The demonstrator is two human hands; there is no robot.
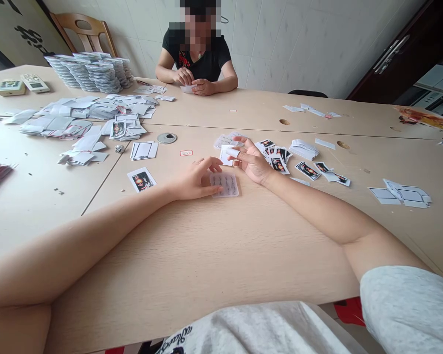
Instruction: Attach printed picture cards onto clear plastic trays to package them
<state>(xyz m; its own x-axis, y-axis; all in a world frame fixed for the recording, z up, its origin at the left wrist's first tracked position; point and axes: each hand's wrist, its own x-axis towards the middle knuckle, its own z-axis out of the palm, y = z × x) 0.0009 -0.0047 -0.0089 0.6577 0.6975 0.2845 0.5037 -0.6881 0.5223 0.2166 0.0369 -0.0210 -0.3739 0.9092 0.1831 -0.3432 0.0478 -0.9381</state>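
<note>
My left hand [197,179] is at the left side of a small clear plastic tray [229,185] lying on the table. Its thumb rests on the near edge and its fingers curl by the far edge. Rows of small dark pieces show in the tray. My right hand [256,162] hovers just beyond the tray's right corner, palm turned inward, fingers apart. Something white [233,153] is at one fingertip; whether it is wrapped on or held, I cannot tell. Behind that hand are a white card [226,156] and clear plastic pieces [223,141].
Black printed cards [278,160] and a white paper stack [303,149] lie to the right. Further left are a paper pile [70,115], stacked packets [92,71] and a round cable-hole cover [167,138]. Across the table [192,255], another person [197,64] handles a pale piece.
</note>
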